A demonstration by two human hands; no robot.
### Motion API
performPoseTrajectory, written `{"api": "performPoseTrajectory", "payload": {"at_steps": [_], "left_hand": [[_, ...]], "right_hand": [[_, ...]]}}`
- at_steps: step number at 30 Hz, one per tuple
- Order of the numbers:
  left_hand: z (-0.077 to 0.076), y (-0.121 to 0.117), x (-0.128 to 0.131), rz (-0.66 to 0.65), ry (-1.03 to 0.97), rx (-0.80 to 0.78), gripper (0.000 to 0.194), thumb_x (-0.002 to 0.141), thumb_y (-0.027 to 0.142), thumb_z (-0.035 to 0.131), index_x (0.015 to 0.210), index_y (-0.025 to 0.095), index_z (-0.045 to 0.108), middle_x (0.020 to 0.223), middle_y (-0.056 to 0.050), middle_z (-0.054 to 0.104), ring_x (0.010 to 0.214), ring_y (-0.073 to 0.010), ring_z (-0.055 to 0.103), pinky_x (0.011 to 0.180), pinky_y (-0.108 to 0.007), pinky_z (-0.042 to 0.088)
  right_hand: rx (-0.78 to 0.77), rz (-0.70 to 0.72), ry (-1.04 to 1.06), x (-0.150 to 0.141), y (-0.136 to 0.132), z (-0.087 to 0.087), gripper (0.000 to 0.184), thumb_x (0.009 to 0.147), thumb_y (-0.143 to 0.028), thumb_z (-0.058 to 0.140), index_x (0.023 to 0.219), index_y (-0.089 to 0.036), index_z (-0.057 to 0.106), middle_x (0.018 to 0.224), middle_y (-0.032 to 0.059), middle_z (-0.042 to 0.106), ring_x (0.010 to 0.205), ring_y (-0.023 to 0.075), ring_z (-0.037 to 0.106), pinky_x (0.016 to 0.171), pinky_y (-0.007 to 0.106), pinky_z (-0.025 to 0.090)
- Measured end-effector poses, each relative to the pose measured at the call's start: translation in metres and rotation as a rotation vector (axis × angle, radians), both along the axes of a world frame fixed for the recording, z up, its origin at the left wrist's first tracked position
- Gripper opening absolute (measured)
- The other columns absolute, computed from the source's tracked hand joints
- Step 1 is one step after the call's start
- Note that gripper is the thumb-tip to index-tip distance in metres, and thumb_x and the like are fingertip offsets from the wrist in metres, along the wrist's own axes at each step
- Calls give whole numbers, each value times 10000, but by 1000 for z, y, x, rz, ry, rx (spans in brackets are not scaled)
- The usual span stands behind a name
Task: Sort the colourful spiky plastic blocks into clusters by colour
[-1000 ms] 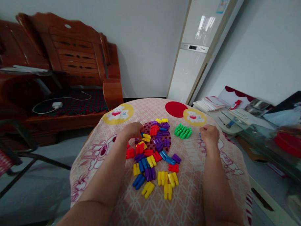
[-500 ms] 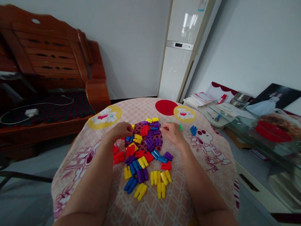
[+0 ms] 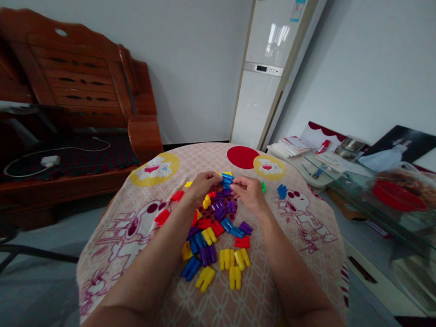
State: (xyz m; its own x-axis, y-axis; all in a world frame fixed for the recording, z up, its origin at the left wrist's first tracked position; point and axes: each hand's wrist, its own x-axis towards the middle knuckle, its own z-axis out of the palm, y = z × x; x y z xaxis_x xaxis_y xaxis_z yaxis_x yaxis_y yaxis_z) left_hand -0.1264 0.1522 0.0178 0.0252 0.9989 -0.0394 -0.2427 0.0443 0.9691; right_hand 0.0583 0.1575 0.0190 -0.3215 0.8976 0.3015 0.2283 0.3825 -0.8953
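At the far side of the pile, my left hand (image 3: 204,186) and my right hand (image 3: 251,192) meet over blue plastic building pieces (image 3: 227,179). Both hands pinch the blue with their fingertips; how many pieces they hold is hard to tell. Loose purple pieces (image 3: 219,210) lie just below the fingers. Nearer me are yellow pieces (image 3: 235,277), red pieces (image 3: 242,242) and more blue pieces (image 3: 191,268). Behind my right hand a bit of green pieces (image 3: 263,187) shows, mostly hidden. A small blue cluster (image 3: 282,191) sits apart on the right.
A patterned cloth (image 3: 263,298) covers the round table. To the right, a glass shelf (image 3: 346,180) holds papers, metal bowls and a red basket (image 3: 399,194). A wooden bench (image 3: 74,82) stands at left, and a tall white appliance (image 3: 258,103) at the back.
My right hand left the blue cluster on the right and moved left to the pile. My left hand moved right and up, and both now meet on blue pieces. The camera view shifted.
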Motion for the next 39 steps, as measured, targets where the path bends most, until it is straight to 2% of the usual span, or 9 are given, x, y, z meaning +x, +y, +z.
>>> {"api": "performPoseTrajectory", "payload": {"at_steps": [5, 9, 13, 16, 19, 23, 32, 36, 39], "left_hand": [[-4, -2, 18, -31, -136, -50, 258, 680, 297, 790, 726, 133, 596, 683, -9, 660, 603, -102, 632, 644, -231, 542], [-5, -3, 20, -80, -105, -1, 302, 671, 340, 813, 786, 126, 634, 761, -34, 696, 685, -121, 661, 705, -255, 553], [-5, -1, 10, -34, -24, 50, 355, 615, 368, 842, 795, 126, 655, 773, -34, 700, 715, -130, 663, 730, -268, 553], [-3, 0, 3, -6, -4, 56, 363, 611, 388, 833, 785, 120, 663, 770, -42, 699, 701, -127, 654, 728, -274, 553], [-2, -1, 2, -19, 24, 58, 368, 619, 406, 817, 791, 120, 663, 781, -46, 698, 708, -128, 650, 742, -288, 557], [-2, -3, 6, -62, 76, 65, 373, 634, 429, 802, 795, 128, 653, 810, -49, 701, 744, -142, 654, 769, -317, 561], [-1, -2, -3, -47, 98, 72, 379, 625, 414, 796, 823, 120, 661, 804, -59, 709, 701, -134, 648, 728, -292, 544], [1, -1, -20, -26, 298, 126, 313, 636, 381, 766, 798, 133, 666, 692, -25, 681, 610, -126, 620, 637, -263, 515], [5, -3, -28, -172, 574, 152, 200, 658, 330, 715, 730, 147, 678, 581, 1, 637, 526, -121, 577, 543, -232, 455]], "right_hand": [[-77, -49, 104, 0, -1, 8, 258, 720, -379, 666, 862, -164, 678, 662, 10, 676, 589, 180, 673, 514, 263, 547], [-61, -107, 98, 15, 4, 15, 272, 695, -371, 659, 854, -153, 689, 618, 6, 663, 527, 167, 640, 491, 259, 532], [21, -449, -47, 65, 22, 19, 319, 718, -355, 607, 916, -133, 721, 655, 30, 691, 515, 178, 631, 482, 267, 505], [135, -732, -357, 107, 35, 17, 272, 739, -282, 579, 869, -118, 752, 696, 79, 719, 617, 206, 670, 595, 284, 514], [170, -850, -659, 131, 42, 10, 213, 738, -203, 581, 801, -115, 764, 748, 124, 740, 734, 234, 693, 685, 293, 499], [147, -873, -880, 136, 44, -6, 199, 756, -173, 579, 773, -133, 773, 825, 143, 755, 800, 241, 692, 710, 289, 482], [68, -846, -1000, 134, 48, -25, 242, 798, -161, 564, 905, -148, 781, 923, 137, 757, 874, 221, 690, 728, 266, 472], [46, -855, -999, 132, 47, -24, 232, 806, -201, 593, 939, -152, 776, 967, 143, 751, 871, 219, 685, 723, 271, 466], [108, -856, -924, 125, 46, -18, 235, 811, -249, 598, 933, -153, 773, 937, 137, 754, 844, 220, 681, 714, 273, 460]]}}
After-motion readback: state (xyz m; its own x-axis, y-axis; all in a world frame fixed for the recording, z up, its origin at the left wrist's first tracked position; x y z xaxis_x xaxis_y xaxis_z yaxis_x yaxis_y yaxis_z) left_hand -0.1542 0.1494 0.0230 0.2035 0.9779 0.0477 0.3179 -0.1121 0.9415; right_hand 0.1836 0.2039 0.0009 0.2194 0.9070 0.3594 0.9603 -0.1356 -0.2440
